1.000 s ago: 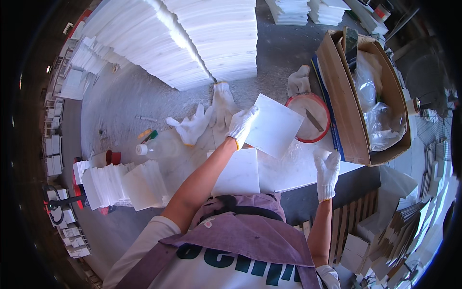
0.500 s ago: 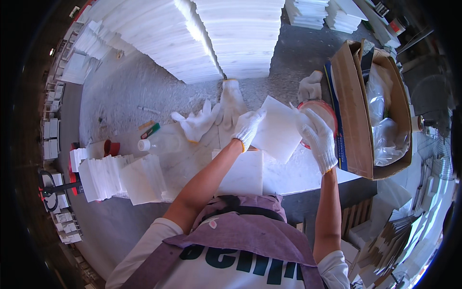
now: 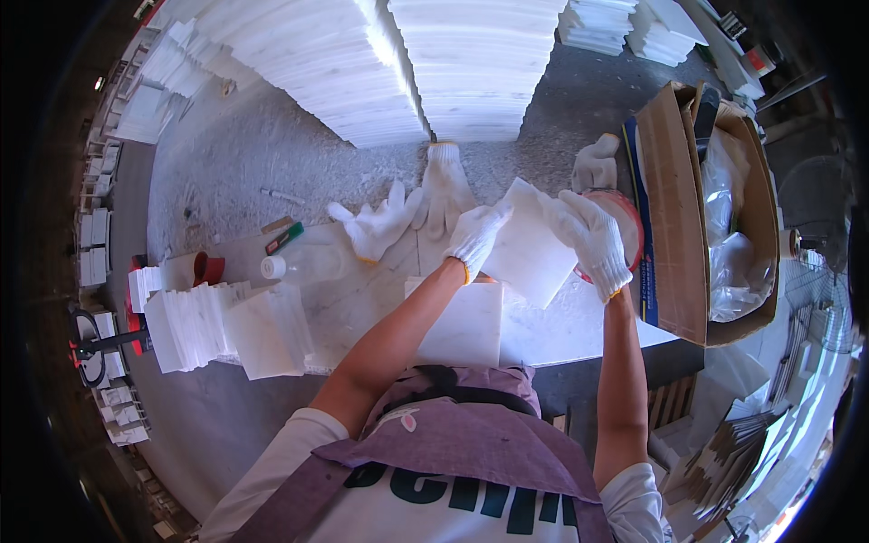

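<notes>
A square white stone tile (image 3: 531, 258) is tilted above the table, with my gloved left hand (image 3: 478, 237) gripping its left edge. My gloved right hand (image 3: 587, 231) lies over its upper right side, fingers reaching across the face; the edge beneath that hand is hidden. Below my left hand another white tile (image 3: 462, 330) lies flat at the table's front. Two loose white work gloves lie beyond my left hand: one glove (image 3: 444, 185) points away from me, and the other glove (image 3: 376, 222) lies to its left.
Tall stacks of white tiles (image 3: 475, 72) stand at the back. A cardboard box (image 3: 674, 226) with plastic bags sits right, beside a red-rimmed round container (image 3: 636, 226) and another glove (image 3: 596, 163). Leaning tiles (image 3: 262, 330), a clear bottle (image 3: 312, 264) and a green tool (image 3: 284, 238) are left.
My right hand has moved left and slightly up, from the tile's right edge onto its face. The whole view has shifted slightly; my left hand still grips the tile.
</notes>
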Action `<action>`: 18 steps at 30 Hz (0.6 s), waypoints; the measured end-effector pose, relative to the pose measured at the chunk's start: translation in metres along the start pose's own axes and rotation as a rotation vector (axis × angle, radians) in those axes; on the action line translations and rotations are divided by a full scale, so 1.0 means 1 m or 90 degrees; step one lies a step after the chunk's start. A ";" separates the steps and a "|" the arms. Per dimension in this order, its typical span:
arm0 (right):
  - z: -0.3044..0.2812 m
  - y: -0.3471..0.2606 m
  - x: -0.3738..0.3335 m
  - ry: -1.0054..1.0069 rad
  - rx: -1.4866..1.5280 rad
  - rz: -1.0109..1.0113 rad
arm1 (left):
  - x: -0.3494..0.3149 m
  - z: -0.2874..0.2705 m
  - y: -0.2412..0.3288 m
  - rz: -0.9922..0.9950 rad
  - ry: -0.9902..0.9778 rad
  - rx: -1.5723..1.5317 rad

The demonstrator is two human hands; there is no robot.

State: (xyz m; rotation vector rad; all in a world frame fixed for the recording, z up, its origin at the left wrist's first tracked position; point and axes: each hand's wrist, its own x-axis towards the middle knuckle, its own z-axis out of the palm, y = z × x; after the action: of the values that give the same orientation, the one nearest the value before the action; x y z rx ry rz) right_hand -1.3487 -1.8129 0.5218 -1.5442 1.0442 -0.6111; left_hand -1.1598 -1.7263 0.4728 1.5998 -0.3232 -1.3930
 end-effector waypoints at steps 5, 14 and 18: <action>0.001 -0.006 0.004 -0.013 0.013 0.033 | 0.004 0.000 -0.005 0.006 -0.006 -0.026; 0.003 -0.017 0.005 -0.027 0.010 0.067 | 0.004 0.001 -0.006 0.017 0.000 -0.013; 0.001 -0.011 0.009 -0.029 0.022 0.081 | 0.000 0.001 -0.003 0.017 -0.007 0.000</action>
State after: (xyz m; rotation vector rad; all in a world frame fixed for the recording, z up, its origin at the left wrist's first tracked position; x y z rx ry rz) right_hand -1.3401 -1.8203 0.5309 -1.4434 1.0832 -0.5008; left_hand -1.1613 -1.7256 0.4705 1.5828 -0.3492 -1.3815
